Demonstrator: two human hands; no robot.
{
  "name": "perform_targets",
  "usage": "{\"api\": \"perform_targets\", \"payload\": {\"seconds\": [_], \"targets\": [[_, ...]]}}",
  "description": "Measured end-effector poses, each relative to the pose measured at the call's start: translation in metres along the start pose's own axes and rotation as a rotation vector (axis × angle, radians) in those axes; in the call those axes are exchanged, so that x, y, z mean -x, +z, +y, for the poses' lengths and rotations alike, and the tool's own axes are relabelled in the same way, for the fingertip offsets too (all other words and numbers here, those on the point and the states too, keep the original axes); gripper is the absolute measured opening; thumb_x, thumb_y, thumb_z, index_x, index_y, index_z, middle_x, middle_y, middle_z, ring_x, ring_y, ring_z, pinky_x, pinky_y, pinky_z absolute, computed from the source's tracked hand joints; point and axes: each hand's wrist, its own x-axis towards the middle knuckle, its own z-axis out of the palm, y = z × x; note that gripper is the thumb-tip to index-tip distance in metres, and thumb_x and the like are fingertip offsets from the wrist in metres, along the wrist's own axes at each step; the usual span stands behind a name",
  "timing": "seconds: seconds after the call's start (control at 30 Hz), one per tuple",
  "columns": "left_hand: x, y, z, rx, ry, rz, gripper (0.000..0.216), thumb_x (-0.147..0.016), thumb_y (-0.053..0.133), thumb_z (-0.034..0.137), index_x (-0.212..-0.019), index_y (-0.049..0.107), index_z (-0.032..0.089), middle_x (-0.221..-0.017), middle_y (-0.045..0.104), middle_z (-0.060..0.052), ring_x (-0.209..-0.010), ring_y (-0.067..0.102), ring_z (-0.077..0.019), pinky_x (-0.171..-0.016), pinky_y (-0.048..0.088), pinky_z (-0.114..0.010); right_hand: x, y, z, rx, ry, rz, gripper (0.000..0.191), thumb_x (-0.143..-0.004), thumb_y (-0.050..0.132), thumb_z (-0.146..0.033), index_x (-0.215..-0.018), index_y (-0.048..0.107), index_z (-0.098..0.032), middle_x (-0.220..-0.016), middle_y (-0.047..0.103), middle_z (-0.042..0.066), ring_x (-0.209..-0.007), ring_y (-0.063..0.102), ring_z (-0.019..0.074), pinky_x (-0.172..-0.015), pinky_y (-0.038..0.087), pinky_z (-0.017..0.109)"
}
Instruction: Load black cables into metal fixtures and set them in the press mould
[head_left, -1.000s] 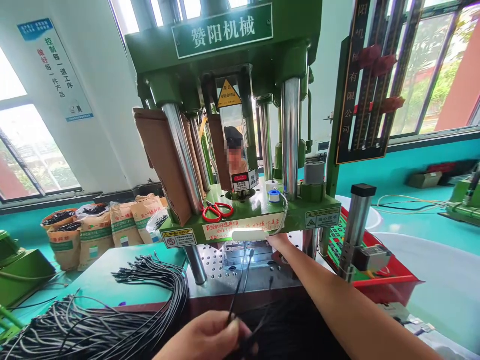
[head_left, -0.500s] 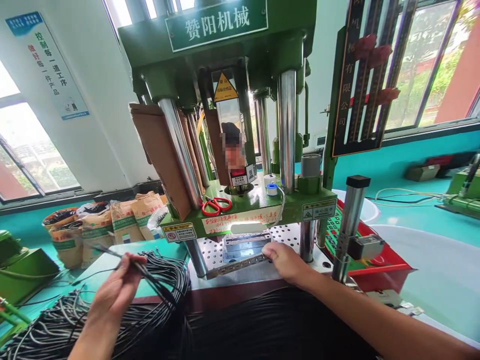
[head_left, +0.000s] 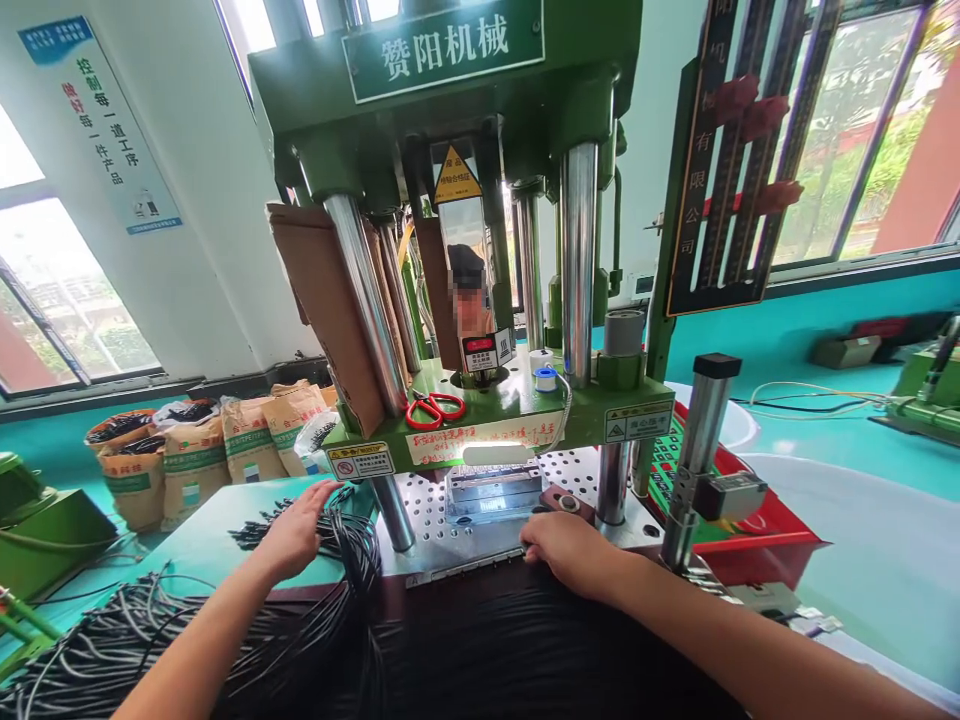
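My left hand [head_left: 294, 535] lies flat with its fingers stretched out on a bundle of black cables [head_left: 330, 560] on the teal table, left of the green press [head_left: 450, 200]. My right hand [head_left: 566, 550] rests at the front edge of the perforated steel plate [head_left: 427, 515], its fingers curled on the right end of a long thin metal strip [head_left: 465, 567]. Behind the strip, under the press, sits a shiny metal mould block [head_left: 491, 493]. More black cables [head_left: 112, 645] spread over the lower left.
Red scissors [head_left: 435, 408] and a small tape roll [head_left: 545, 379] lie on the press's green ledge. Another person is seen behind the machine. Brown paper sacks [head_left: 202, 450] stand at the left, a red tray [head_left: 750, 545] and a sensor post [head_left: 697, 460] at the right.
My left hand put down the cables it held and now lies flat on the bundle. My right hand drew the metal strip out from under the press to the plate's front edge.
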Motion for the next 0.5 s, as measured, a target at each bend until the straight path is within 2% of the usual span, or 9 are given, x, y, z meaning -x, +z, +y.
{"api": "perform_targets", "payload": {"seconds": [0.07,0.17,0.27,0.33,0.43,0.5], "targets": [[-0.005,0.001,0.004,-0.019,0.094,-0.060,0.062,-0.056,0.050,0.006,-0.116,0.057,0.021,-0.125,0.061,-0.005,-0.126,0.048,-0.0215,-0.108,0.034,-0.034,0.000,0.000,-0.003,0.066,-0.008,-0.019,0.016,-0.082,0.057,-0.016,-0.074,0.071,-0.015,-0.080,0.072,0.010,-0.082,0.063,0.0244,-0.067,0.038,0.029],[-0.007,-0.002,0.014,-0.099,0.138,-0.041,0.039,-0.070,0.041,0.007,-0.098,0.064,0.021,-0.108,0.067,-0.006,-0.108,0.059,-0.0217,-0.098,0.042,-0.034,0.000,-0.002,-0.007,0.137,-0.020,-0.041,0.018,-0.084,0.056,-0.016,-0.080,0.073,-0.013,-0.084,0.072,0.013,-0.087,0.062,0.0270,-0.069,0.039,0.031],[-0.001,-0.019,0.026,-0.211,0.138,0.078,0.042,-0.082,0.027,0.007,-0.103,0.062,0.016,-0.103,0.064,-0.014,-0.106,0.055,-0.0274,-0.100,0.035,-0.043,0.001,0.001,-0.006,0.161,-0.020,-0.052,0.019,-0.084,0.056,-0.015,-0.081,0.074,-0.013,-0.088,0.071,0.012,-0.087,0.063,0.0261,-0.066,0.041,0.030],[0.001,-0.031,0.029,-0.350,0.122,0.102,0.042,-0.085,0.025,0.010,-0.103,0.062,0.014,-0.099,0.063,-0.018,-0.105,0.053,-0.0324,-0.100,0.028,-0.052,-0.001,0.003,-0.004,0.166,-0.016,-0.055,0.018,-0.084,0.057,-0.015,-0.079,0.074,-0.013,-0.088,0.071,0.012,-0.087,0.063,0.0261,-0.065,0.041,0.030],[-0.007,-0.034,0.025,-0.515,0.078,0.016,0.037,-0.082,0.031,0.010,-0.087,0.067,0.015,-0.086,0.065,-0.018,-0.095,0.057,-0.0344,-0.094,0.028,-0.058,-0.005,0.002,-0.005,0.172,-0.005,-0.057,0.015,-0.082,0.059,-0.014,-0.080,0.073,-0.012,-0.088,0.070,0.013,-0.087,0.063,0.0273,-0.066,0.042,0.030],[-0.016,-0.020,0.017,-0.506,0.076,-0.063,0.032,-0.077,0.039,0.008,-0.080,0.069,0.017,-0.090,0.068,-0.017,-0.096,0.059,-0.0326,-0.094,0.031,-0.056,-0.003,-0.005,-0.013,0.173,0.001,-0.049,0.014,-0.081,0.058,-0.012,-0.084,0.072,-0.012,-0.090,0.070,0.013,-0.088,0.063,0.0277,-0.068,0.043,0.032]]}}
